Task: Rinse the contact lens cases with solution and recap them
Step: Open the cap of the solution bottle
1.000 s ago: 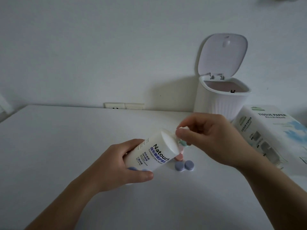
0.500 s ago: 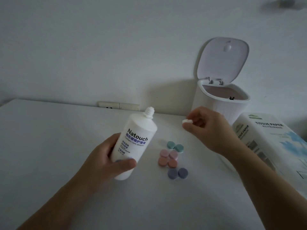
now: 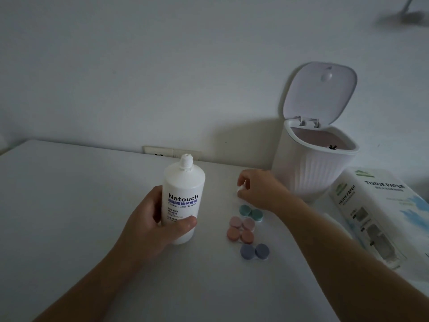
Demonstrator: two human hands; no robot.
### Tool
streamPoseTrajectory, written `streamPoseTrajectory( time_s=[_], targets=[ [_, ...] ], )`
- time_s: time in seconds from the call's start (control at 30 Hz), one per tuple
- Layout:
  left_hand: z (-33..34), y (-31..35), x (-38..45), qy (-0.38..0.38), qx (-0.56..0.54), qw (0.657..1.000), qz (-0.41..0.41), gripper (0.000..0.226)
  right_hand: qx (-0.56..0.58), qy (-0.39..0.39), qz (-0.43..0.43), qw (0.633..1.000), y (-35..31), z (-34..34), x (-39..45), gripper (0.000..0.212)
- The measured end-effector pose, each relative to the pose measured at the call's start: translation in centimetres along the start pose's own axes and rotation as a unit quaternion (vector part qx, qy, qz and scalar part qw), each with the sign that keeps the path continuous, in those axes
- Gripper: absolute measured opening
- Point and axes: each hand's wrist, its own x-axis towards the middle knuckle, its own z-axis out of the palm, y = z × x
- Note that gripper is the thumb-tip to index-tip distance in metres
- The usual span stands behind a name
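white "natouch" contact lens solution bottle (image 3: pixel 183 201), left hand (image 3: pixel 148 228) gripping.

I am looking at four lens cases (image 3: pixel 247 231), all capped. One solution bottle (image 3: pixel 183 201), one bin (image 3: pixel 311 166) and one tissue pack (image 3: pixel 380 212) are sitting nearby.

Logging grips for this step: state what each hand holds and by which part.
Left hand grips the contact lens solution bottle around its lower body, thumb across the label. Right hand pinches the small white bottle cap at its fingertips.

head view | worn high, looks forward and down (wide-angle) | near table (image 3: pixel 69 228)
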Motion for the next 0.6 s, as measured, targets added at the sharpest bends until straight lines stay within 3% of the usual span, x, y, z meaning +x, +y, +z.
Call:
streamPoseTrajectory(
  time_s=[0.2, 0.4, 0.6],
  targets=[
    [0.1, -0.2, 0.2, 0.014, -0.018, 1.000, 0.000, 0.053, 0.040, 0.000, 0.012, 0.999, 0.6, 0.0, -0.1, 0.019],
    [0.0, -0.4, 0.3, 0.023, -0.015, 1.000, -0.004, 0.053, 0.048, 0.073, -0.011, 0.996, 1.8, -0.8, -3.2, 0.009],
    [0.1, -0.1, 0.3, 0.023, -0.015, 1.000, -0.004, 0.051, 0.045, 0.048, -0.017, 0.998, 3.3, -1.3, -6.3, 0.006]
  ],
)
